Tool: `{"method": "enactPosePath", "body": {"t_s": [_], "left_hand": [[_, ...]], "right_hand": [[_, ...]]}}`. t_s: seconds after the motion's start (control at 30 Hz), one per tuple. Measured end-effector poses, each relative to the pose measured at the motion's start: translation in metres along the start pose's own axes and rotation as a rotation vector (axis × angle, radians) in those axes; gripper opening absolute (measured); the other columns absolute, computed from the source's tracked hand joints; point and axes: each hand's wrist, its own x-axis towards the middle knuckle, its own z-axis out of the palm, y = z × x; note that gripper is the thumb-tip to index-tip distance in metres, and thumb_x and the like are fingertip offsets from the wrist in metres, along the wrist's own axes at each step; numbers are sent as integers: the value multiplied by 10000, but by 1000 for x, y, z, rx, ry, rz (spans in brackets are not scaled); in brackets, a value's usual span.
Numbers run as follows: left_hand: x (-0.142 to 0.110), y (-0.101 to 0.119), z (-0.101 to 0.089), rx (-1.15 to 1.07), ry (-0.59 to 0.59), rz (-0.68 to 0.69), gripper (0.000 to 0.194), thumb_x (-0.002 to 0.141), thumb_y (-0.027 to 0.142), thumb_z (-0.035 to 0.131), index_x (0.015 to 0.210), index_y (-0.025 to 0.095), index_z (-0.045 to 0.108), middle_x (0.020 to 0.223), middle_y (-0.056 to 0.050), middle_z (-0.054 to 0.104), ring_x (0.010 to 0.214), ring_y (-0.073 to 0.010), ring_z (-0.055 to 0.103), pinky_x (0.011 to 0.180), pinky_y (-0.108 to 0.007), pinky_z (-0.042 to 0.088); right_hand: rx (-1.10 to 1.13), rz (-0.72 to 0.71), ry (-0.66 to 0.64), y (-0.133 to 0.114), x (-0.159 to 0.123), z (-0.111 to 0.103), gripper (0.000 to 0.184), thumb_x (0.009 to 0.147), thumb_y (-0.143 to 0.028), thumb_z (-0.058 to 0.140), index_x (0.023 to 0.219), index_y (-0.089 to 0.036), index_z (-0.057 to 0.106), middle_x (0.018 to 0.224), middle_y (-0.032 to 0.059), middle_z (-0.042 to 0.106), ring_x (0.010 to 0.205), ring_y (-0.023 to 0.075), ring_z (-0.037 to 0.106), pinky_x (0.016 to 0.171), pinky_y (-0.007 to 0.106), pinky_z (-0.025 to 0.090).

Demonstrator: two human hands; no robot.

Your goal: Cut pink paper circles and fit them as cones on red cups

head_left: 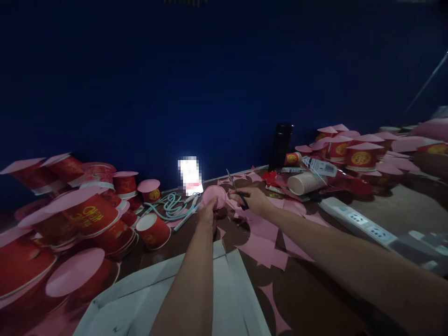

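Note:
My left hand (207,213) is closed on a round pink paper disc (219,192), its thumb lying across the face. A paler ring runs round the disc; whether a cup sits behind it I cannot tell. Just to the right, my right hand (258,200) grips a pair of scissors (236,187), blades pointing up and left towards the disc, apart from it. Pink paper offcuts (261,245) with curved edges lie beneath the right hand. Left of my hands, a red paper cup (153,235) rests tilted on the brown table.
Red cups topped with pink discs (93,212) crowd the left; more (362,156) stand at the back right. Around them are a coiled pale cable (171,206), a glowing screen (189,173), a dark bottle (281,147), nested cups (306,183), a power strip (360,221) and a white box (140,296).

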Motion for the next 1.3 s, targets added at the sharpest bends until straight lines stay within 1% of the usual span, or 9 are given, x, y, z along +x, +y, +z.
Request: {"method": "enactPosePath", "body": {"t_s": [0.17, 0.23, 0.3, 0.4, 0.63, 0.8, 0.97, 1.1, 1.3], "left_hand": [[5, 1, -2, -64, 21, 72, 387, 576, 189, 767, 940, 137, 643, 859, -68, 688, 753, -184, 667, 684, -322, 557], [4, 3, -1, -80, 30, 83, 375, 565, 206, 776, 908, 134, 642, 820, -54, 685, 696, -161, 658, 639, -290, 550], [2, 6, 0, -81, 43, 61, 368, 564, 221, 776, 893, 135, 634, 751, -32, 673, 602, -135, 636, 566, -257, 531], [-1, 9, 1, -90, 47, 58, 357, 559, 236, 785, 860, 132, 623, 670, -3, 647, 502, -102, 591, 476, -205, 481], [0, 9, 3, -100, 71, 106, 332, 569, 216, 779, 849, 128, 623, 697, -10, 661, 543, -102, 615, 464, -177, 467], [2, 7, 2, -59, 53, 111, 375, 580, 248, 772, 904, 124, 631, 725, -26, 668, 587, -138, 644, 495, -220, 505], [4, 6, 3, -43, 78, 111, 370, 581, 225, 766, 911, 110, 642, 736, -35, 671, 588, -141, 642, 538, -257, 536], [5, 4, 3, -34, 100, 94, 380, 594, 225, 760, 935, 107, 641, 760, -54, 682, 605, -152, 652, 520, -250, 527], [9, 0, -1, -13, 67, 93, 446, 597, 259, 778, 998, 121, 639, 824, -71, 689, 688, -182, 675, 613, -313, 562]], "right_hand": [[210, 28, -22, 13, 8, 11, 493, 639, -487, 747, 983, -136, 710, 626, -8, 586, 549, 96, 496, 514, 224, 402], [276, 54, -96, 21, 5, 10, 501, 600, -482, 784, 956, -135, 716, 668, 8, 616, 554, 99, 518, 512, 225, 410], [319, 103, -204, 27, 2, 9, 521, 613, -471, 789, 1003, -135, 703, 688, 15, 625, 505, 84, 501, 476, 221, 392], [360, 122, -267, 29, 0, 10, 498, 628, -461, 792, 983, -122, 704, 640, -3, 589, 464, 63, 467, 447, 207, 370], [358, 144, -287, 25, 1, 9, 499, 611, -462, 806, 969, -128, 711, 620, -21, 574, 471, 55, 456, 442, 198, 382], [331, 143, -287, 28, -1, 9, 544, 607, -476, 806, 1003, -116, 710, 644, 8, 616, 481, 62, 473, 445, 201, 404], [329, 157, -273, 27, -2, 11, 578, 590, -494, 811, 997, -96, 710, 642, 25, 626, 482, 70, 483, 444, 207, 422], [326, 153, -278, 27, -3, 12, 549, 605, -476, 806, 1003, -110, 708, 650, 21, 641, 478, 70, 498, 450, 204, 433], [349, 156, -288, 26, -6, 13, 549, 598, -450, 815, 1006, -102, 699, 596, -6, 605, 469, 69, 493, 427, 189, 409]]}}
